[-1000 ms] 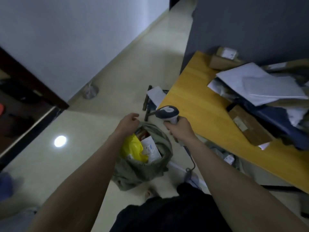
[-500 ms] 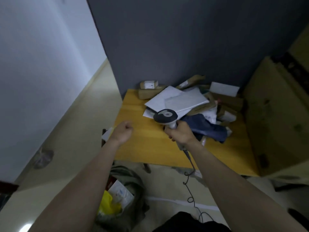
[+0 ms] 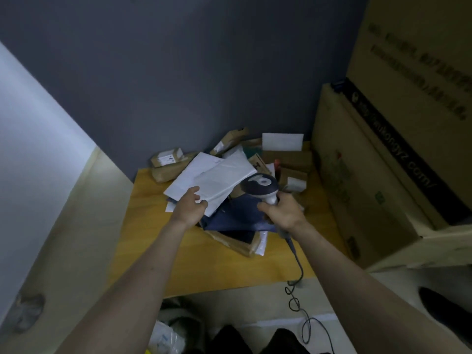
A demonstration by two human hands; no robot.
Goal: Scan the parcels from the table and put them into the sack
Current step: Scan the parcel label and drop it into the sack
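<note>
head view: left hand pinches white parcel; right hand grips scanner.

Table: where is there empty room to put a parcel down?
The table is bare along its left edge and across the front, between the pile and the near edge, under the forearms. The back right, against the big boxes, is crowded with parcels, and both hands work there.
</note>
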